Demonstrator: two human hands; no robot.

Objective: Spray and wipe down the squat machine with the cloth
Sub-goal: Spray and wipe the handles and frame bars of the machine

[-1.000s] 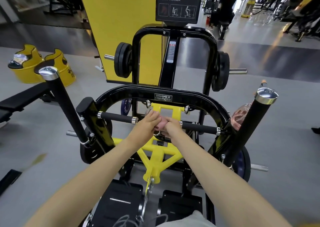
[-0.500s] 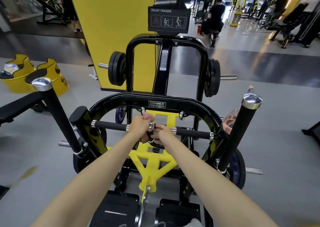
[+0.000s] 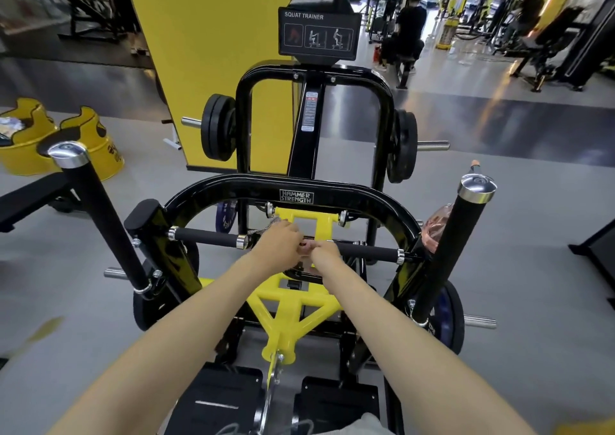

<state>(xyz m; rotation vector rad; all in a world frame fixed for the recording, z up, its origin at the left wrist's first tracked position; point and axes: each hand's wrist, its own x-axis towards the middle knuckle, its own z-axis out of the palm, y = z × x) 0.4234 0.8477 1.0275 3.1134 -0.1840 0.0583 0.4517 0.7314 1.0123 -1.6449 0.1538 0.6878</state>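
Note:
The black and yellow squat machine [image 3: 296,185] fills the middle of the head view. Both my hands meet at the centre of its horizontal black handle bar [image 3: 206,236]. My left hand [image 3: 279,241] is curled over the bar's middle joint. My right hand [image 3: 324,253] sits just to its right, fingers curled. A small piece of pink cloth [image 3: 307,245] shows between the two hands, which hide most of it. A spray bottle [image 3: 436,225] with pink liquid hangs behind the right upright post [image 3: 442,261], away from both hands.
Two black upright posts with chrome caps flank my arms, the left post [image 3: 100,215]. Weight plates [image 3: 218,127] sit on the machine's pegs. Yellow bins [image 3: 83,142] and a black bench [image 3: 30,201] stand to the left. A yellow pillar [image 3: 216,52] rises behind; people sit at machines far back.
Both hands stay at the middle of the handle bar, working the cloth there. Less of the pink cloth shows than before. My head has lifted, so the machine sits lower in view.

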